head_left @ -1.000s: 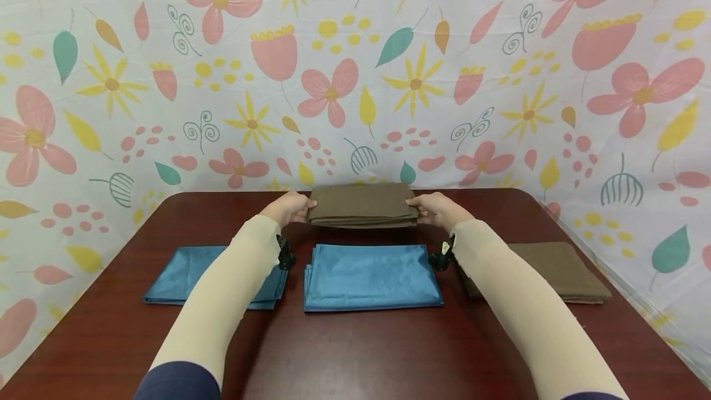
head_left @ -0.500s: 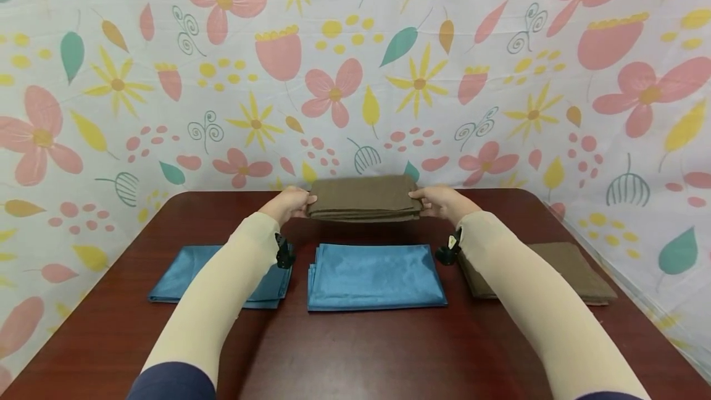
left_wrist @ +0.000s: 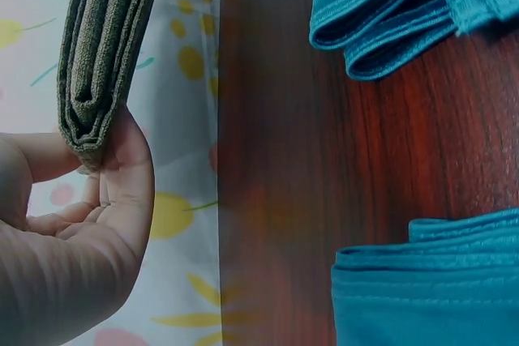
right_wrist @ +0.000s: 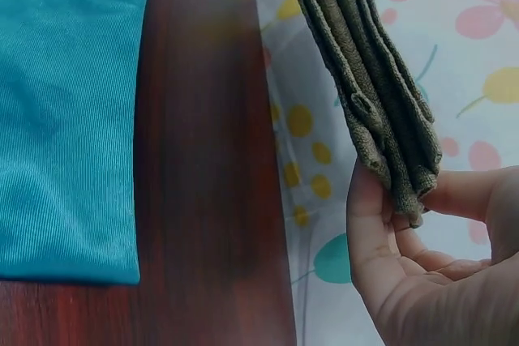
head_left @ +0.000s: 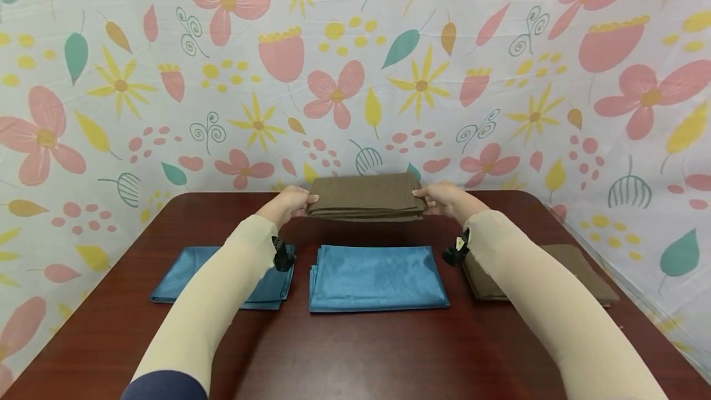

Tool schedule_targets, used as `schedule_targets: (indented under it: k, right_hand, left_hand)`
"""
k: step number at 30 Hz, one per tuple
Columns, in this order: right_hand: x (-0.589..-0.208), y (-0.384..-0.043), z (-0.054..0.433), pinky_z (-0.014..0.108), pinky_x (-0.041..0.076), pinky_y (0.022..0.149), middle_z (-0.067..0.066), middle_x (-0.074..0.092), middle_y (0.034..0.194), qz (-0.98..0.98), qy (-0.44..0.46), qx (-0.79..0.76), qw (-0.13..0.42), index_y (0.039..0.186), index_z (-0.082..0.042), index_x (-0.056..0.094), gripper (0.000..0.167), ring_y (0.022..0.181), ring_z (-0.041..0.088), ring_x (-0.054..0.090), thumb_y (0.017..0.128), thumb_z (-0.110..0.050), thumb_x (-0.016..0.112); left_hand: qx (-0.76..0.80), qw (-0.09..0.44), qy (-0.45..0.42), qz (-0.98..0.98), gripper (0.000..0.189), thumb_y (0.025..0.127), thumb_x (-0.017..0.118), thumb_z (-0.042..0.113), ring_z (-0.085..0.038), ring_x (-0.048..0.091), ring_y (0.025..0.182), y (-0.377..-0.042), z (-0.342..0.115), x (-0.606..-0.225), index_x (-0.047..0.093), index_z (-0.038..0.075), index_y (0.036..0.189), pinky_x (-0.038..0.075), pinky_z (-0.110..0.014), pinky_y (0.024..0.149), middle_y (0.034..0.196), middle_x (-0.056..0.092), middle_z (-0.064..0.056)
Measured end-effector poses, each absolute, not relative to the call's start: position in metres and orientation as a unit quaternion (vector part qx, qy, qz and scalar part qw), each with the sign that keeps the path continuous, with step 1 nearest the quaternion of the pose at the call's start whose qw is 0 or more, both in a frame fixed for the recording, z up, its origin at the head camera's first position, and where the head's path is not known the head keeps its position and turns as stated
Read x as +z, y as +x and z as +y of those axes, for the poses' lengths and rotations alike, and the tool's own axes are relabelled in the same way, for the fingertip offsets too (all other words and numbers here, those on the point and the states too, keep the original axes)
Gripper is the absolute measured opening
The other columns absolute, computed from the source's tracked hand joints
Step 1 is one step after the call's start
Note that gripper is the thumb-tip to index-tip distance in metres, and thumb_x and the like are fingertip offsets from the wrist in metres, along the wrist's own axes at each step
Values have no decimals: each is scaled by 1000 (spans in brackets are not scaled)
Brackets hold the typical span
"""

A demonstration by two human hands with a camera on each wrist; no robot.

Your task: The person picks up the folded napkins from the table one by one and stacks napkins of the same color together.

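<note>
A folded brown cloth (head_left: pixel 366 195) is held level above the far edge of the table, stretched between both hands. My left hand (head_left: pixel 289 202) pinches its left end, thumb on top and fingers beneath. At the other end my right hand (head_left: pixel 444 198) grips it the same way. Its stacked layers show edge-on in the left wrist view, where the cloth (left_wrist: pixel 105 46) sits between thumb and fingers, and likewise in the right wrist view, where the folds (right_wrist: pixel 365 79) look slightly uneven.
On the dark red table (head_left: pixel 328 357) a folded blue cloth (head_left: pixel 379 278) lies in the middle. Another blue cloth (head_left: pixel 186 270) is at the left, partly behind the left arm. A second brown cloth (head_left: pixel 577 270) lies right, partly covered by the right arm. A flowered curtain (head_left: pixel 333 36) hangs behind.
Both hands have raised the brown cloth a little, mostly in the first half second. The head view has shifted slightly; the cloths on the table lie as before.
</note>
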State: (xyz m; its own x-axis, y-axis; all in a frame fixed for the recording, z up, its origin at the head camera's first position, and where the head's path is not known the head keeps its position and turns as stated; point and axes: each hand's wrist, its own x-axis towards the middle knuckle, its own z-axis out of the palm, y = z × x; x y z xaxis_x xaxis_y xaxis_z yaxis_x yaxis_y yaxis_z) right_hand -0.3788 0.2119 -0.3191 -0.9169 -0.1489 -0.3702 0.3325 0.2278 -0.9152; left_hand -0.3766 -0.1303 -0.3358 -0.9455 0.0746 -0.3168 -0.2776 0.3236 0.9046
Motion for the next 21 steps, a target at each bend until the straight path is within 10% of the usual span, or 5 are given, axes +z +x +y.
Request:
schedule_targets:
  k: [10,16,21]
  right_hand:
    - [-313,-369,224,53,31,114,-6,31,55,767,64,-610,188,123,-3,27,40,51,9,32,98,-15,56]
    - [-314,-365,227,54,33,113,-4,34,63,764,55,-612,198,125,-1,26,42,53,9,34,98,-13,56]
    - [-310,-362,228,54,35,111,-6,34,61,774,40,-597,208,113,-6,34,26,53,8,34,100,-15,54]
  left_hand:
    - [574,158,-43,802,60,101,54,22,-32,35,140,-365,-122,-332,29,-1,150,36,-42,114,156,29,-17]
    - [559,152,-42,814,59,101,54,23,-31,38,138,-355,-119,-325,31,-1,150,36,-43,113,156,30,-16]
    - [552,136,-41,822,58,101,53,22,-17,52,101,-349,-117,-320,31,0,150,46,-37,102,150,36,-16]
